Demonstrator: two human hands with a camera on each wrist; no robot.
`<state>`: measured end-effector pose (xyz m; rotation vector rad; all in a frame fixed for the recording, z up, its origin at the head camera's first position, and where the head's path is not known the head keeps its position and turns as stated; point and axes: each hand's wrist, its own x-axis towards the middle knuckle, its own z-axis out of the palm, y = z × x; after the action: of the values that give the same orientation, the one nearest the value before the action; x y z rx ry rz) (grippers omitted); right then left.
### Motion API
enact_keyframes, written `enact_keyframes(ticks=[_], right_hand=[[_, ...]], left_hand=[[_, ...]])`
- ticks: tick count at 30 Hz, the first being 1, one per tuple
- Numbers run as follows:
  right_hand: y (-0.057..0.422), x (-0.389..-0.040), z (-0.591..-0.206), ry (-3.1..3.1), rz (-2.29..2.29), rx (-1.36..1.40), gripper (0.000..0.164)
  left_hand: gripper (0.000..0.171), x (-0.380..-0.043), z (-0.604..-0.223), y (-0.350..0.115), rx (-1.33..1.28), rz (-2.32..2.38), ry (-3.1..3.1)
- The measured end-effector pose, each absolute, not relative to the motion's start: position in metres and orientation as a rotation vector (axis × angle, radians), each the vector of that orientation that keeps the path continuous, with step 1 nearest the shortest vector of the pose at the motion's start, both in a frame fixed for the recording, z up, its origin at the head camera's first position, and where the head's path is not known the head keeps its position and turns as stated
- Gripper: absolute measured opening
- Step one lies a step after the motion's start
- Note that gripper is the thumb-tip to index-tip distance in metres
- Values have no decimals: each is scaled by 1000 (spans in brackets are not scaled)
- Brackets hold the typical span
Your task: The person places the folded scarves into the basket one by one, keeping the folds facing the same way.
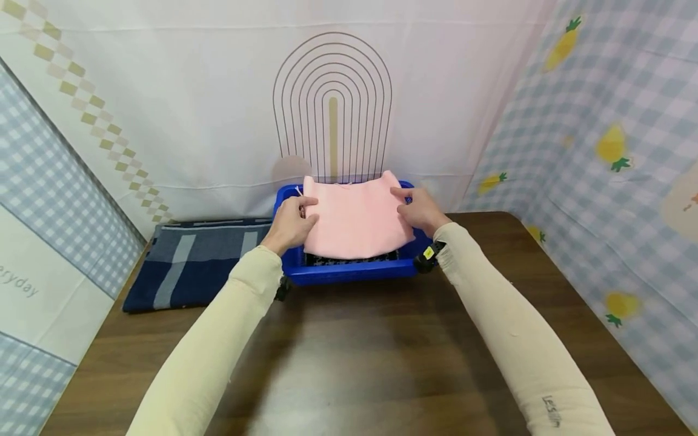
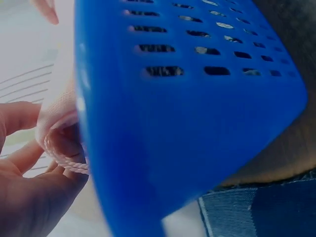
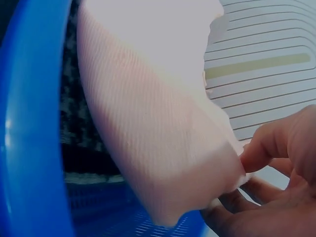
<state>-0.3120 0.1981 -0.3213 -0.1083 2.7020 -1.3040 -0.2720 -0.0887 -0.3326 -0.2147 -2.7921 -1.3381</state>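
Note:
A folded pink cloth [image 1: 354, 221] spans both hands over a blue plastic basket [image 1: 351, 275]. At its left edge, my left hand [image 1: 290, 225] pinches it between thumb and fingers; the left wrist view shows the rolled fold of the cloth [image 2: 59, 108] by the basket wall [image 2: 197, 123]. My right hand [image 1: 421, 209] grips the opposite edge, and in the right wrist view the ribbed cloth [image 3: 153, 118] curves down from those fingers. Beneath it, a black-and-white patterned fabric [image 3: 74, 113] lies in the basket, mostly hidden by the pink cloth.
Left of the basket, a folded navy towel [image 1: 207, 272] with grey stripes lies on the brown wooden table [image 1: 360, 363]. A white curtain [image 1: 191, 121] with printed arches hangs right behind the basket. Checked fabric [image 1: 589, 200] with pineapples borders the right side.

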Motion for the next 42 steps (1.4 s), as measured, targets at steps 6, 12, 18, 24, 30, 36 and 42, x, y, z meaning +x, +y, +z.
enact_keyframes(ticks=[6,12,18,24,30,36,42], right_hand=[[197,-315,-330,2652,-1202,-121,66],[195,-316,-350,2630,-1117,-134,69],[198,-314,-364,2682,-1036,-150,70],[203,-310,-362,2720,-731,-241,77],[206,-304,-358,2592,-620,-337,78],[203,-301,-360,2514,-604,-328,76],[200,-297,-358,2569,-549,-313,78]], left_hand=[[42,-273,-339,-89,-147,-1320,-2855],[41,-274,-352,-90,-81,-1317,-2922],[43,-275,-357,-88,-85,-1219,-3006],[46,-272,-350,-80,-78,-936,-3224],[56,-270,-351,-77,-49,-829,-3362],[61,-271,-360,-77,-93,-658,-3427],[64,-269,-363,-74,-55,-707,-3383]])
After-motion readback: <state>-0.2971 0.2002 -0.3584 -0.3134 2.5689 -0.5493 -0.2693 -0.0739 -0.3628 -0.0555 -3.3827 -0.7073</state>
